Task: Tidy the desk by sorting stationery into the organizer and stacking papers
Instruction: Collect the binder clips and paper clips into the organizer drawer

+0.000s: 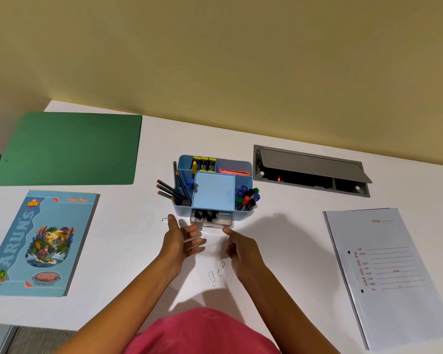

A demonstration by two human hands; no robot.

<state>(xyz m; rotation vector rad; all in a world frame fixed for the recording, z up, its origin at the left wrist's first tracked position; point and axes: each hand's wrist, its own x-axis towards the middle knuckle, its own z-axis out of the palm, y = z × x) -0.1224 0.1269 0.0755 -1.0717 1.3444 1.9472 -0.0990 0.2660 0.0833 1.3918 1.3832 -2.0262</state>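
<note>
A blue desk organizer stands mid-desk, holding pencils, markers and yellow sharpeners. Its small clear drawer is pulled out at the front, with black binder clips inside. My left hand hovers just in front of the drawer, fingers spread and straight, holding nothing. My right hand is beside it, fingers loosely curled, index finger pointing at the drawer's right corner. Two paper clips lie on the desk between my wrists. Another paper clip lies by my left thumb.
A green folder lies at the back left, a blue notebook in front of it. A white file sits at the right. An open cable hatch is set into the desk right of the organizer.
</note>
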